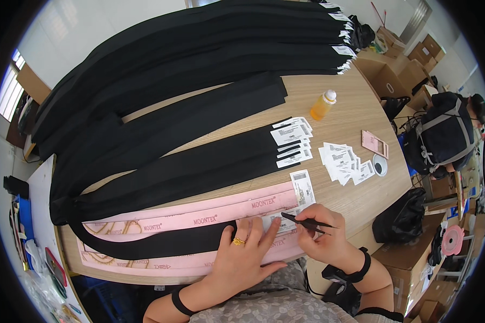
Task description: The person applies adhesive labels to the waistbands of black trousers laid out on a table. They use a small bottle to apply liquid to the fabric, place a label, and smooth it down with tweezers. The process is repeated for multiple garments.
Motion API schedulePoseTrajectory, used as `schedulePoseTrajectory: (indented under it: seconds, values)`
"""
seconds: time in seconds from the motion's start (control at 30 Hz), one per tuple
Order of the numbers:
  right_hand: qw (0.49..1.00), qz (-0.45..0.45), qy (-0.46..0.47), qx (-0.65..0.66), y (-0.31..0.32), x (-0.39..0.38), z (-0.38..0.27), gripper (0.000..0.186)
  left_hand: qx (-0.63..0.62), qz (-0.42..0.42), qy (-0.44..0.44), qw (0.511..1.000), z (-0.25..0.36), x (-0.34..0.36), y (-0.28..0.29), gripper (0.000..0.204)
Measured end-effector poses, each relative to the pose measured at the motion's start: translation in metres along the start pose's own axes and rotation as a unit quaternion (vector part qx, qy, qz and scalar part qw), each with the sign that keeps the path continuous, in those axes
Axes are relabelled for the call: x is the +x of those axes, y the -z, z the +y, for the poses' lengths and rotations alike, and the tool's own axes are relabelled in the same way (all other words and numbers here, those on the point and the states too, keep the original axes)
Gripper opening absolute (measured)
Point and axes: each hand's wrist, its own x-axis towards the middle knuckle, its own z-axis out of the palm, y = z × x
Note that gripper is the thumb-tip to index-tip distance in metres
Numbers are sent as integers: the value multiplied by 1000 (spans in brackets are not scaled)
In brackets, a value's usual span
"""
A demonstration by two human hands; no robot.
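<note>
My left hand [234,261] lies palm down with its fingers spread, a yellow ring on one finger. Its fingertips press on the end of a black fabric strip [172,242] and reach a white printed label [280,223] there. In my right hand [328,242] is a slim black tool, apparently tweezers [310,221], pinched between thumb and fingers. One end of the tool is over the label. Beneath strip and hands is a pink printed sheet [275,203], and a white label with a barcode [303,188] sits at its right edge.
Black strips with white labels [295,141] lie beyond the sheet, and a large pile of black strips [199,48] fills the far side. Loose labels [340,161], an orange-filled bottle [323,105], a pink frame [374,144] and a small round container [380,165] rest on the right.
</note>
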Motion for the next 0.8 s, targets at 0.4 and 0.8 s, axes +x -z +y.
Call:
schedulePoseTrajectory:
  seconds: [0.4,0.8]
  values:
    - [982,3,105,-155,-15,10,-18,27,7,1,-2,1000,0,1,-1,88]
    - [990,-41,25,-130,-7,-12,-33,21,-8,-15,9,1000,1,-1,-3,89]
